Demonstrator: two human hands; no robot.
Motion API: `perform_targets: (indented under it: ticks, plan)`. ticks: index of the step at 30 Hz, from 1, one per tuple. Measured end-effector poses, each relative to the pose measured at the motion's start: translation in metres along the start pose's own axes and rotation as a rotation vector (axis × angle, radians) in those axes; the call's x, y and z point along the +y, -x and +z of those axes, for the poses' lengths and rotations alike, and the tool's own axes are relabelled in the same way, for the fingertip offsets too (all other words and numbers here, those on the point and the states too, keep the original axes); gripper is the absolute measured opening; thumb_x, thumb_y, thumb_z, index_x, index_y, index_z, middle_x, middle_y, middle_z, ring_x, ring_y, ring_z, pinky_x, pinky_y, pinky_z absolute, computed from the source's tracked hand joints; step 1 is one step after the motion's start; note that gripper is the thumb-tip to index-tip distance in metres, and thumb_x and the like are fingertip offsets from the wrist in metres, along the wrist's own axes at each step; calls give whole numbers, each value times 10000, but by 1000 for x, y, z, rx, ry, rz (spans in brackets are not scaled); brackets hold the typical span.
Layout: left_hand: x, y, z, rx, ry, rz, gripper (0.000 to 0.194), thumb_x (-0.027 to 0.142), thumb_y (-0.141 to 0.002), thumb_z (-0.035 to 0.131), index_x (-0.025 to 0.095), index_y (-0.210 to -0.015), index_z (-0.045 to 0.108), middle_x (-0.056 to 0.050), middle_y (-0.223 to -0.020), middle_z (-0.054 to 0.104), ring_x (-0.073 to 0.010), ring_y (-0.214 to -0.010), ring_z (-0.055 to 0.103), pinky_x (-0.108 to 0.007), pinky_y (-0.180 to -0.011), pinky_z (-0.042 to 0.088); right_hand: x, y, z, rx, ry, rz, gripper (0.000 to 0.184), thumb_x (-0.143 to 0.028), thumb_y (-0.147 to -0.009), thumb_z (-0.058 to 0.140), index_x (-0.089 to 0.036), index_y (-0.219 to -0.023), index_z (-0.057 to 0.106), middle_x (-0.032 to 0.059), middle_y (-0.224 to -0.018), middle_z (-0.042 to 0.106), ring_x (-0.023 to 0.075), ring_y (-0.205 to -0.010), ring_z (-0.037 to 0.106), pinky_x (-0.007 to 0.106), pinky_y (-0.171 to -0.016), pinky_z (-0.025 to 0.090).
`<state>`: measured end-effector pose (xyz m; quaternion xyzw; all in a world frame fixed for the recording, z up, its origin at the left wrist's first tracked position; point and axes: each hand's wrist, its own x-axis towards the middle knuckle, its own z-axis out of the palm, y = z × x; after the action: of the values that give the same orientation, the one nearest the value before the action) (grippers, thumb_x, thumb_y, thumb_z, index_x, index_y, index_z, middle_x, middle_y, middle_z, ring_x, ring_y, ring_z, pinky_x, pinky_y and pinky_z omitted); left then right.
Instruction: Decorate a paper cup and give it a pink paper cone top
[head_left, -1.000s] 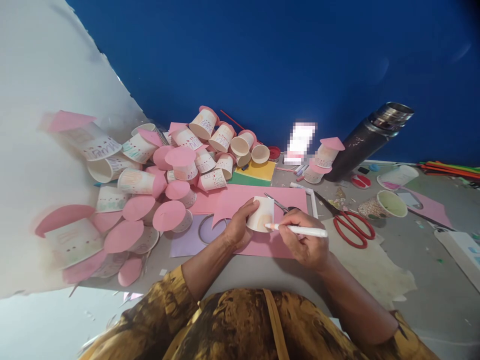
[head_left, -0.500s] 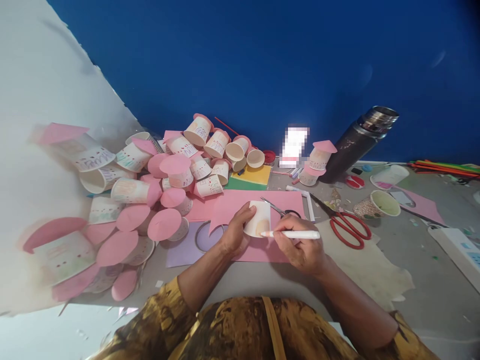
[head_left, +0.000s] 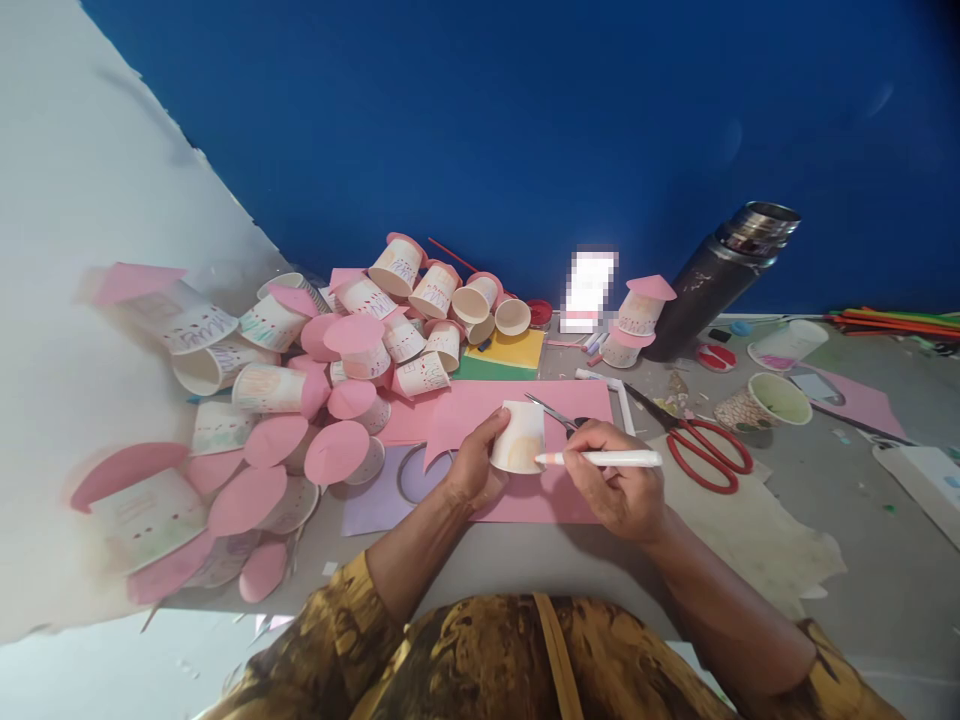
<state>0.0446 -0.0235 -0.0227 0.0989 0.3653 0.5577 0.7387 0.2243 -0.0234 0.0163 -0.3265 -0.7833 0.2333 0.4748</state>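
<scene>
Since a moment ago, the white marker with peach tip (head_left: 628, 458) moved toward the right edge of the white paper cup (head_left: 517, 432); the right hand (head_left: 619, 485) pinches the marker, the left hand (head_left: 474, 462) grips the cup over flat pink paper (head_left: 532, 502).

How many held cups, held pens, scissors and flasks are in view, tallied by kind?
Held paper cup: 1, in the left hand
Held white marker pen: 1, in the right hand
Scissors: 2, the red-handled scissors and the dark-handled scissors
Black flask: 1
Total: 5
</scene>
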Motion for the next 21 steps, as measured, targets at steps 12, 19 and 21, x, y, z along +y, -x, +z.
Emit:
perform_targets:
  ticks: [12,19,21]
  plan:
    - [0,0,0,-32,-3,-11,236,339,-875,668,125,-972,691,-77,-784,711,-211,-670,656,-344,-727,534,5,2,2,176,-65,109,150,-256,-935,551,-204,-802,596,0,-684,601,131,-543,524,265,-500,409]
    - [1,2,3,-7,19,5,221,307,-899,634,107,-946,716,-89,-801,719,-213,-709,673,-324,-687,549,3,1,5,76,-33,51,177,-264,-905,572,-204,-739,593,-26,-603,569,108,-477,446,251,-465,365]
    - [3,2,2,-23,19,8,235,318,-907,627,106,-958,714,-89,-792,715,-213,-701,670,-332,-695,554,4,3,4,91,-88,103,187,-277,-911,572,-202,-742,601,-23,-600,573,115,-492,474,250,-470,376]
